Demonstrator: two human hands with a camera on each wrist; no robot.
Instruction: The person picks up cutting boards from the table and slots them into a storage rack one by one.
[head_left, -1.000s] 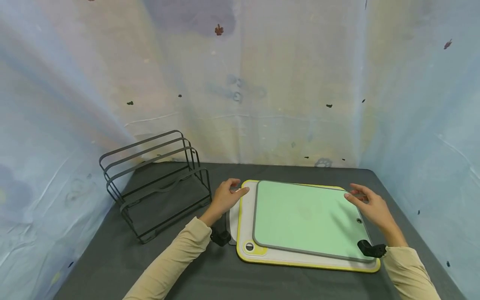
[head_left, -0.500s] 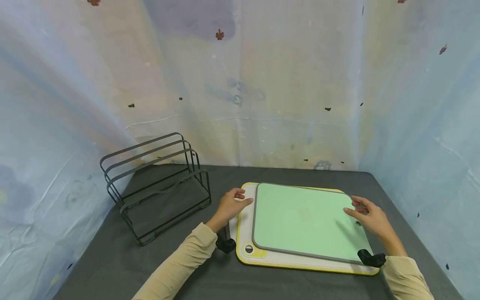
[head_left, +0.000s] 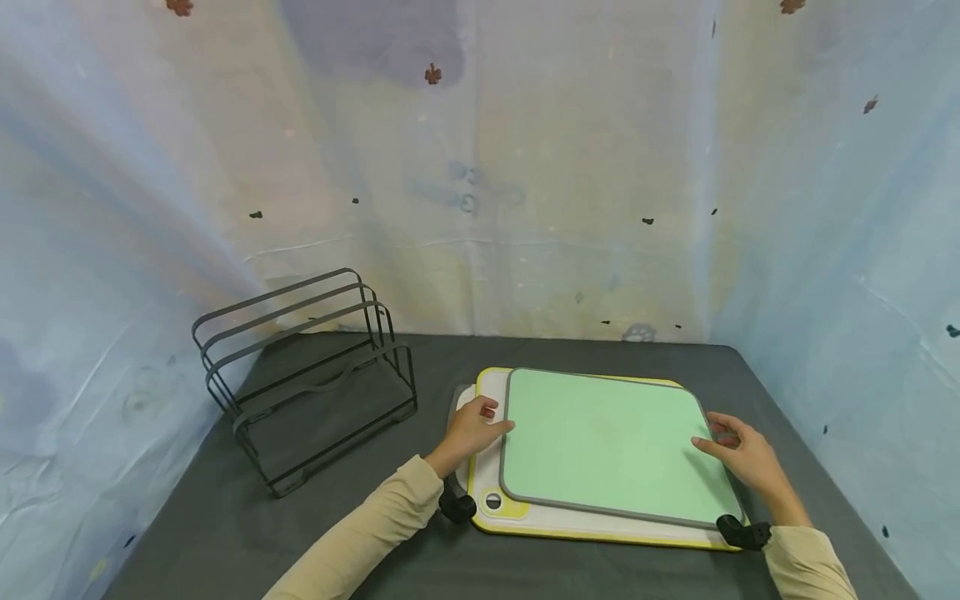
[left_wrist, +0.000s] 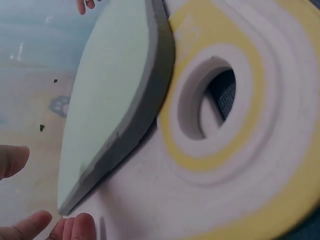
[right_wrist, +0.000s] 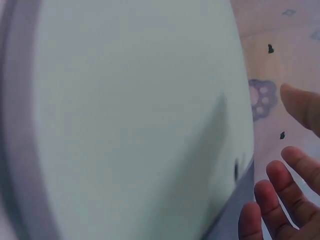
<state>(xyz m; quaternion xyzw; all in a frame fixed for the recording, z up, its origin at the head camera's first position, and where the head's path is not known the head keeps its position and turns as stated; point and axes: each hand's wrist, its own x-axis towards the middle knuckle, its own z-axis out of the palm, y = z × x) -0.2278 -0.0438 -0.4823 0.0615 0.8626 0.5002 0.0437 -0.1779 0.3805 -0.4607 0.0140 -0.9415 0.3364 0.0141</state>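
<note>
A light green cutting board [head_left: 600,442] with a grey rim lies at a slight angle on top of a white cutting board [head_left: 547,517] with a yellow edge and a round hole. My left hand [head_left: 472,429] is at the green board's left edge, its thumb over the rim and apart from the fingers. In the left wrist view, its fingertips [left_wrist: 82,227] are right by the board's edge. At the right edge is my right hand [head_left: 746,458], thumb extended toward the green surface. The right wrist view shows its fingers [right_wrist: 285,185] spread and relaxed beside that edge.
Left of the boards stands a black metal rack [head_left: 322,387] with several upright hoops. The grey rim of another board [head_left: 455,400] peeks out under the white one. A dark grey cloth [head_left: 420,567] covers the table; a patterned curtain [head_left: 525,208] hangs behind.
Both hands have come down closer to the green board's sides, the left also shifting slightly rightward. The boards and rack keep their places, while the head view has tilted a little.
</note>
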